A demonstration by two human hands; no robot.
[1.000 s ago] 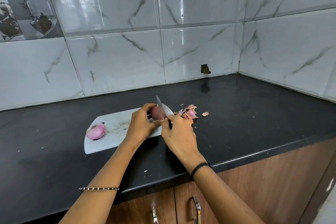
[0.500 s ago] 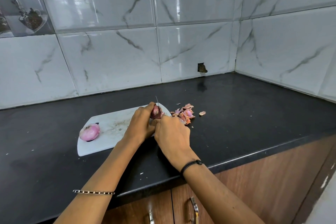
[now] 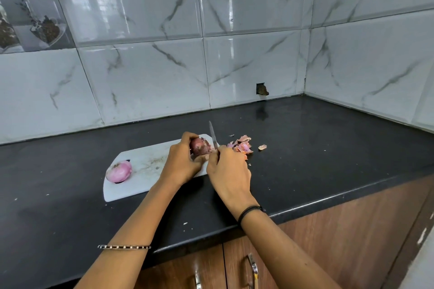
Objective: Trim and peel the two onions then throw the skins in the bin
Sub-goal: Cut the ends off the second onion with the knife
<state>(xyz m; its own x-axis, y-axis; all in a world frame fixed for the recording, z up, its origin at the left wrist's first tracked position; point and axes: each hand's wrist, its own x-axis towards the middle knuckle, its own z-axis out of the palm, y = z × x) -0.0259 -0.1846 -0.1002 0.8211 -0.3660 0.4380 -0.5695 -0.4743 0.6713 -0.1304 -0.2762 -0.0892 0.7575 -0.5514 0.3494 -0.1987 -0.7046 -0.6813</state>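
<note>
Purple skin is still seen on the second onion (image 3: 199,146), gripped by the left hand (image 3: 180,164) above the board (image 3: 141,171); the knife (image 3: 213,135), held in the right hand (image 3: 229,171), has been lifted off it, so one trimming cut is judged finished.

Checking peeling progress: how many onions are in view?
2. The peeled pink onion lies at the left end of the cutting board; the dark-skinned onion is gripped by the left hand at its right end, beside the knife.
</note>
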